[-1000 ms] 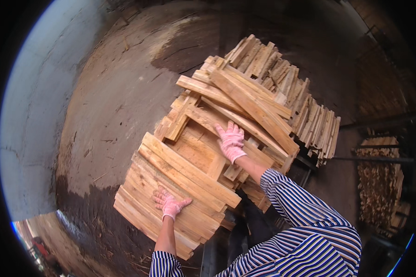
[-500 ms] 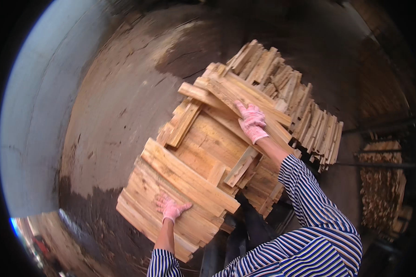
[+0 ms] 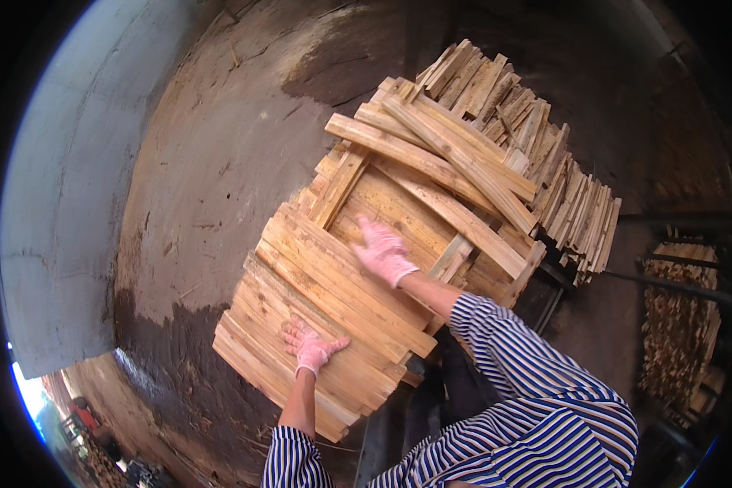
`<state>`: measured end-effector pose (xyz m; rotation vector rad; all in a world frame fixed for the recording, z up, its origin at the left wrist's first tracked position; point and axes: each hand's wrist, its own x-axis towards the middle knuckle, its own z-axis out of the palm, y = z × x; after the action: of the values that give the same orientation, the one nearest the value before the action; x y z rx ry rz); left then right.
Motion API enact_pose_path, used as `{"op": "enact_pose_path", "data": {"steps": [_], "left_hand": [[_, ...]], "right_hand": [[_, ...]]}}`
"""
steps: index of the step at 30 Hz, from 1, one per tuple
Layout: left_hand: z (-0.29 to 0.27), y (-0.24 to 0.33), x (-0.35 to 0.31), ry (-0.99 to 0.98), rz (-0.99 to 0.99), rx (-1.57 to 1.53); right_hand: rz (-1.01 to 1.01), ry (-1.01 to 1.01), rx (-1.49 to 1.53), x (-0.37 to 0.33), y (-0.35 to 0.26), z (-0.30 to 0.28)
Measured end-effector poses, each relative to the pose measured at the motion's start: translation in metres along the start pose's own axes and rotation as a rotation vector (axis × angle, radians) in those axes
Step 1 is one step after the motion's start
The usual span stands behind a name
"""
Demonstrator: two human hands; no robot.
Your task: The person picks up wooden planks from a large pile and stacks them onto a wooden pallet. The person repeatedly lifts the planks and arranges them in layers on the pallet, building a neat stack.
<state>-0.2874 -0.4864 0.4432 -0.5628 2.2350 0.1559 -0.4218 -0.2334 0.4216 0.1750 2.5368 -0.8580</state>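
The left hand [image 3: 311, 347], in a pink glove, lies flat with fingers spread on the near stack of pale rough-sawn wooden slats [image 3: 317, 325], pressing down and gripping nothing. The right hand [image 3: 385, 252], also in a pink glove, reaches farther out, its fingers open and loosely fanned over the broad pale wooden board [image 3: 394, 207] in the middle of the pile; it seems to rest on or just above the wood, and I cannot tell whether the fingertips hook an edge. Both sleeves are blue-and-white striped.

The slats sit in the near-left part of the heap, overlapping like shingles. Long loose wooden strips [image 3: 439, 159] cross diagonally on the far side, and a dense bundle of short wooden sticks [image 3: 561, 187] lies to the far right. Around the pile is a stained concrete floor [image 3: 211, 163]; another heap of stacked wood [image 3: 679, 325] stands well apart at the right.

To handle this well, the left palm should hold the near stack steady while the right fingers settle on one piece only, since the layers look loose and likely to slide.
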Motion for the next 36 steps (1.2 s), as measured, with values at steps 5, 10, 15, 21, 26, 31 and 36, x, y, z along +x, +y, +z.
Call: {"op": "enact_pose_path", "data": {"steps": [5, 10, 15, 21, 26, 31, 36], "left_hand": [[0.002, 0.013, 0.006, -0.001, 0.048, 0.016], [0.003, -0.005, 0.007, 0.008, -0.004, 0.047], [-0.001, 0.014, 0.004, -0.001, 0.026, 0.059], [0.01, 0.006, 0.011, 0.017, 0.012, 0.051], [0.007, 0.01, 0.009, 0.02, 0.0, 0.055], [0.001, 0.003, 0.008, -0.005, 0.033, 0.012], [-0.004, 0.009, 0.005, 0.011, 0.034, 0.014]], "right_hand": [[-0.125, 0.652, -0.696, 0.019, 0.144, -0.071], [-0.238, 0.194, -0.559, -0.006, 0.108, -0.076], [-0.302, 0.19, -0.559, -0.012, 0.146, -0.062], [0.002, 0.187, -0.327, 0.013, 0.111, -0.167], [0.025, 0.355, -0.225, 0.075, 0.141, -0.207], [0.028, 0.354, -0.276, 0.073, 0.114, -0.198], [-0.021, 0.273, -0.024, 0.037, 0.041, -0.106]]}}
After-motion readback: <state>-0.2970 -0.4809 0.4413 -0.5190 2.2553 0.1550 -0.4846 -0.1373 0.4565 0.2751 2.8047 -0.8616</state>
